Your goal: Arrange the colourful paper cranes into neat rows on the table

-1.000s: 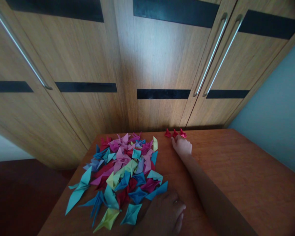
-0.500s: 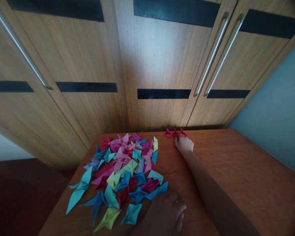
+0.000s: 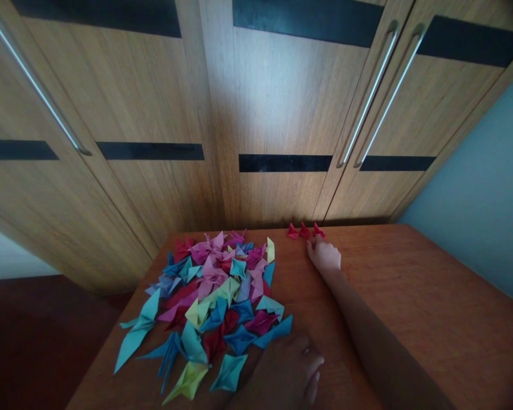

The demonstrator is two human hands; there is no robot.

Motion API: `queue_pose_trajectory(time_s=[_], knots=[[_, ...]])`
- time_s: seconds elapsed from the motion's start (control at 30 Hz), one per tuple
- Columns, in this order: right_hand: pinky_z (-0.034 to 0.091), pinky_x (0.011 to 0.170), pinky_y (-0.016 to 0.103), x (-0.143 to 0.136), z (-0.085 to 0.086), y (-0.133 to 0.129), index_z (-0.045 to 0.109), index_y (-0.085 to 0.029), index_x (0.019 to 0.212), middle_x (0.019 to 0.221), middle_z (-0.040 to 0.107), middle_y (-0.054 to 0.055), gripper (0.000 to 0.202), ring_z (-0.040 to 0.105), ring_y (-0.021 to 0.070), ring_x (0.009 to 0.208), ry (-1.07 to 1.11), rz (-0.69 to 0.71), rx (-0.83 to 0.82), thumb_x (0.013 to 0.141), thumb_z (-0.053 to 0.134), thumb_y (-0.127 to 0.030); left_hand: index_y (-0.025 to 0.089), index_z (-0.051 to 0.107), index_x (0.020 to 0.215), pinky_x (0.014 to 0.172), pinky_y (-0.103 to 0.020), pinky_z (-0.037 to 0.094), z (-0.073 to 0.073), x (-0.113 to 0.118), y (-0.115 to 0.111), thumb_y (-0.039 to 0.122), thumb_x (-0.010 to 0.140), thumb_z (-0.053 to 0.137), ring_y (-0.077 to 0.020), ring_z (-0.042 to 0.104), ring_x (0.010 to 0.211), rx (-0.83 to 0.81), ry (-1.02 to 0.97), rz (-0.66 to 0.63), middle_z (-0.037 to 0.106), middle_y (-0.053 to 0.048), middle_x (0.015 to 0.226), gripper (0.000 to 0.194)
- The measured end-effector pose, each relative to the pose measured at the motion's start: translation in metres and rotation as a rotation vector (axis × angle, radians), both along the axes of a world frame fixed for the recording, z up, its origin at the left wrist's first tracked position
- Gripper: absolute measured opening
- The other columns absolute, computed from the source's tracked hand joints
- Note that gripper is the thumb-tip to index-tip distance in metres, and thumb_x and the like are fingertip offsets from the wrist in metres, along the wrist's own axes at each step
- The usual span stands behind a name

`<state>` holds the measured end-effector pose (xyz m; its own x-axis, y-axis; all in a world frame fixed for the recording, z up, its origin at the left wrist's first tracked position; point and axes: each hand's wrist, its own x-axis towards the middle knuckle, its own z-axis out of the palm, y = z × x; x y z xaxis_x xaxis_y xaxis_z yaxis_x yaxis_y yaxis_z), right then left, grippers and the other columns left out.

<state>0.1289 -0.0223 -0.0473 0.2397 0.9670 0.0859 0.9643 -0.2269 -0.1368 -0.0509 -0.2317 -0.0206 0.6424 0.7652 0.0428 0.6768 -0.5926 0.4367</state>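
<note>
Three small red folded paper pieces stand in a row at the table's back edge: a left one (image 3: 292, 231), a middle one (image 3: 304, 230) and a right one (image 3: 318, 229). My right hand (image 3: 326, 256) reaches to the right one, fingers curled together at its base; the fingertips are partly hidden. At the front, my left hand (image 3: 288, 364) rests on the table in a loose fist, with nothing visible in it. Beside it lies a turquoise folded paper piece (image 3: 229, 372). Left of both hands spreads a pile of colourful origami cranes (image 3: 214, 276).
The brown wooden table (image 3: 410, 307) backs onto a wardrobe (image 3: 277, 97) with dark bands and metal handles (image 3: 370, 97). A pale wall (image 3: 487, 199) stands at the right. The dark floor (image 3: 38, 336) shows beyond the table's left edge.
My right hand has shifted slightly right and toward me, showing more of the middle red piece, which sits a touch farther left. My left hand and the pile stay as they were.
</note>
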Motion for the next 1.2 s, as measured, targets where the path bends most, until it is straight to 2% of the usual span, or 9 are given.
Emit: queue_pose_trajectory(time_s=[0.13,0.23,0.43,0.63,0.93,1.2], knots=[[0.049,0.074,0.037,0.021,-0.001,-0.01,0.061,-0.019,0.103,0.091,0.067,0.013,0.044,0.066,0.0276,0.089,0.018,-0.096,-0.007,0.091,0.035,-0.053,0.023,0.06,0.091,0.065,-0.027,0.04,0.0,0.001,0.0,0.024,0.084,0.054,-0.0172,0.059,0.084,-0.001,-0.006,0.002,0.062,-0.001,0.094,0.009],[0.049,0.073,0.036,0.027,0.003,-0.007,0.061,-0.019,0.103,0.092,0.068,0.013,0.045,0.066,0.0283,0.089,0.04,-0.13,-0.013,0.09,0.037,-0.054,0.023,0.059,0.092,0.067,-0.027,0.041,0.0,0.001,0.0,0.023,0.083,0.055,-0.0168,0.058,0.085,-0.002,-0.017,-0.012,0.062,0.0,0.096,0.009],[0.049,0.075,0.038,0.023,0.005,0.011,0.058,-0.018,0.112,0.096,0.068,0.014,0.041,0.065,0.0293,0.092,0.028,-0.125,-0.01,0.09,0.04,-0.047,0.025,0.058,0.094,0.07,-0.027,0.041,-0.002,0.002,-0.001,0.023,0.083,0.054,-0.0168,0.058,0.086,-0.004,-0.013,0.0,0.062,0.001,0.099,0.011],[0.049,0.076,0.039,0.024,0.002,0.023,0.059,-0.015,0.11,0.098,0.067,0.017,0.042,0.065,0.0302,0.093,0.013,-0.119,-0.009,0.091,0.039,-0.047,0.023,0.057,0.092,0.07,-0.027,0.041,0.002,0.003,0.0,0.021,0.083,0.055,-0.0163,0.058,0.087,0.003,-0.025,-0.02,0.063,0.001,0.1,0.01],[0.049,0.077,0.04,0.023,0.002,0.025,0.058,-0.015,0.112,0.099,0.067,0.017,0.039,0.065,0.0297,0.093,0.005,-0.086,-0.008,0.092,0.039,-0.042,0.024,0.057,0.094,0.069,-0.027,0.041,-0.001,0.002,0.0,0.023,0.082,0.057,-0.0168,0.058,0.086,-0.003,-0.031,-0.007,0.063,0.001,0.1,0.012],[0.048,0.078,0.039,0.02,0.006,0.019,0.056,-0.015,0.114,0.099,0.067,0.017,0.042,0.065,0.0292,0.094,0.019,-0.089,-0.009,0.092,0.037,-0.045,0.024,0.059,0.093,0.07,-0.027,0.043,0.008,0.0,-0.002,0.022,0.082,0.056,-0.0173,0.059,0.086,-0.003,-0.013,0.002,0.064,0.0,0.098,0.012]])
